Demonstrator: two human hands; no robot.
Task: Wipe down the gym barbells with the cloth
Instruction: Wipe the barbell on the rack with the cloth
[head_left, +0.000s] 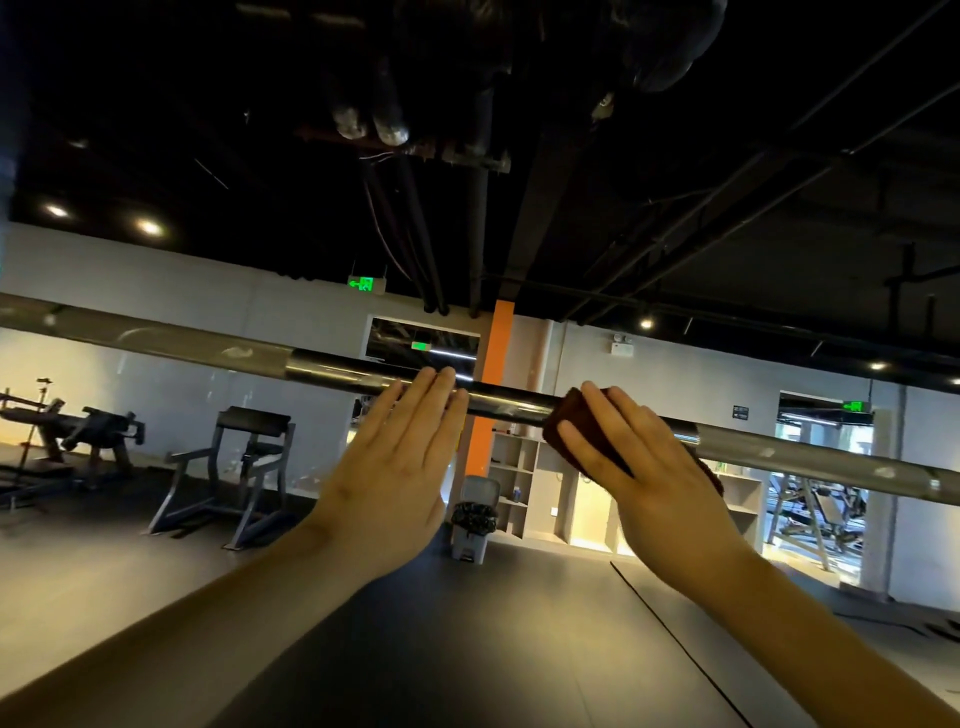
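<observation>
While the barbell runs level in front of the person, the left hand lies flat against it, fingers straight and together, likely to stop it rolling. Just to that hand's right, past a bare stretch of dark shaft, the right hand presses the dark cloth onto the bar. Its fingers are spread and mostly straight, probably so the cloth covers more metal. Whether the cloth wraps round the far side is hard to tell. Outward of each hand the bar turns paler, and those lengths probably still need wiping.
</observation>
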